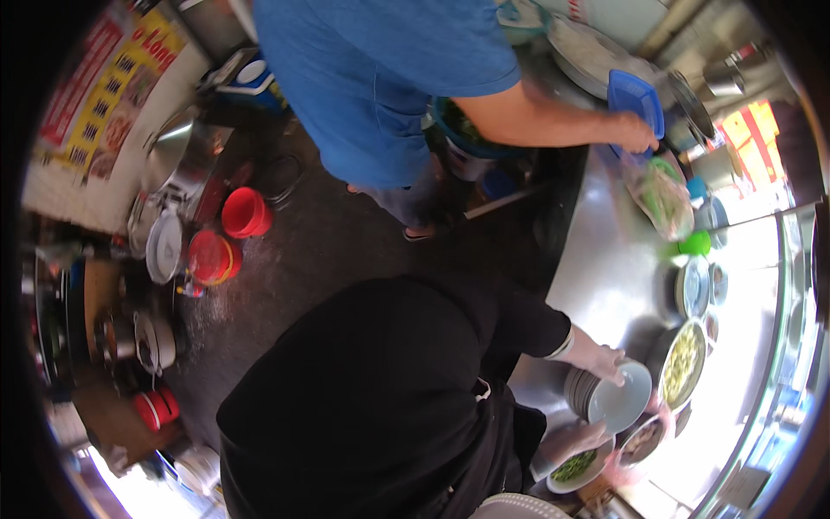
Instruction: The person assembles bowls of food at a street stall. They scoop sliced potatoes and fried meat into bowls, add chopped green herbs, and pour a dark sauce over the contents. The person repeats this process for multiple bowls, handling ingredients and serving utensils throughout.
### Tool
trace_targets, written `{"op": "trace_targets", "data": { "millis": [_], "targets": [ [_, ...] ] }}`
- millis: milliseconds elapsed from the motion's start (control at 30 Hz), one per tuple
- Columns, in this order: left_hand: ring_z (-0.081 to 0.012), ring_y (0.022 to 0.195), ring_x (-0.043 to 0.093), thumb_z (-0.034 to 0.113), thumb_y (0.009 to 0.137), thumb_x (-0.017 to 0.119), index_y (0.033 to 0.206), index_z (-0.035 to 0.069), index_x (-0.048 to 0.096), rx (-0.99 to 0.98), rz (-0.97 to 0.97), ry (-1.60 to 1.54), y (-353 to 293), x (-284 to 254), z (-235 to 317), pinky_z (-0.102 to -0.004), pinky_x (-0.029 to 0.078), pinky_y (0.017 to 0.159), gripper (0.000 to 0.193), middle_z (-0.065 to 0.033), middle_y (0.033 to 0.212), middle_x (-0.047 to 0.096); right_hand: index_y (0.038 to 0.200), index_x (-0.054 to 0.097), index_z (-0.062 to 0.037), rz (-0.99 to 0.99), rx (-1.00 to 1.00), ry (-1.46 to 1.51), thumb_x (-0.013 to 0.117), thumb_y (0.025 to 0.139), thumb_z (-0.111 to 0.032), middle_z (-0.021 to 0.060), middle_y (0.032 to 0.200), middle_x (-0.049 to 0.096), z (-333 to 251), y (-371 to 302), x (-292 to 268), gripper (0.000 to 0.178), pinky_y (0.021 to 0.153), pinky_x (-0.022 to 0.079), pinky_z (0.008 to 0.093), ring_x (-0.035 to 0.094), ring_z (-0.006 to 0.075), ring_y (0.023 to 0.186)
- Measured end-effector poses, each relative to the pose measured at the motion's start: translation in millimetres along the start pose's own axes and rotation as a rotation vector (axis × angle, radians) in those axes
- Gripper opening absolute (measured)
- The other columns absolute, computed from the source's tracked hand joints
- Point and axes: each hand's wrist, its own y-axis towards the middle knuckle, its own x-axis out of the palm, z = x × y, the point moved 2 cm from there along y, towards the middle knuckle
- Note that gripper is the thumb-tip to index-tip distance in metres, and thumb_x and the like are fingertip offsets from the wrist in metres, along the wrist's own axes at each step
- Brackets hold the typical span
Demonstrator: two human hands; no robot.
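My left hand (pixel 608 363) reaches out from a black sleeve and grips the upper rim of a pale blue bowl (pixel 628 400). Behind that bowl, several more nest in a stack of bowls (pixel 579 391) tipped on its side. At the lower rim, my right hand (pixel 577 439) has its fingers closed on the same bowl; part of that hand is blurred. Both hands appear to wear thin clear gloves. Just below lies a white bowl of chopped greens (pixel 574 467). To the right are a pan of pale yellow-green pieces (pixel 682 364) and a bowl of pinkish food (pixel 644 439).
Across the steel counter (pixel 596 268), a co-worker in a blue shirt (pixel 380 78) holds a blue plastic basket (pixel 635 99). A bag of green vegetables (pixel 661 199) lies on the counter. Red buckets (pixel 246 213) and pots stand on the dark floor at left.
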Motion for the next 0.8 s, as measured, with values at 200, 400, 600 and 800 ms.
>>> {"op": "trace_targets", "data": {
  "millis": [200,400,600,800],
  "targets": [
    [-0.0305,0.116,0.058,0.028,0.087,0.065,0.141,0.0,0.044,-0.123,0.012,0.316,28.7,5.9,-30.1,-0.0353,0.042,0.106,0.064,-0.0208,0.126,0.061,0.128,0.055,0.0033,0.169,-0.388,-0.291,0.049,0.093,-0.01,0.0225,0.13,0.054,-26.3,4.7,-1.5,0.038,0.105,0.038,0.0468,0.051,0.0373,0.122],
    [-0.0324,0.143,0.034,0.019,0.087,0.062,0.156,0.002,0.016,0.315,0.041,0.178,34.3,-30.9,-42.3,-0.0347,0.029,0.117,0.084,-0.0273,0.152,0.034,0.122,0.062,-0.0016,0.407,-0.322,-0.263,0.053,0.081,0.004,0.0158,0.11,0.064,-97.3,26.8,12.2,0.042,0.089,0.045,0.0422,0.06,0.0346,0.099],
    [-0.0296,0.13,0.047,0.019,0.088,0.064,0.146,-0.002,0.036,0.473,-0.031,0.251,-15.1,-24.3,39.7,-0.0411,0.037,0.11,0.068,-0.0216,0.139,0.047,0.129,0.055,-0.0009,0.421,-0.103,0.092,0.047,0.086,0.003,0.0164,0.113,0.061,-106.8,14.4,-4.7,0.044,0.097,0.044,0.0389,0.058,0.03,0.106],
    [-0.0263,0.122,0.055,0.012,0.085,0.06,0.141,-0.007,0.04,0.044,-0.321,-0.398,-72.5,-45.1,65.9,-0.0379,0.044,0.105,0.062,-0.0184,0.131,0.054,0.127,0.055,0.0023,0.107,0.063,0.415,0.049,0.095,-0.007,0.0133,0.114,0.063,-164.8,7.4,-15.2,0.034,0.095,0.045,0.033,0.058,0.0198,0.11]
  ]
}}
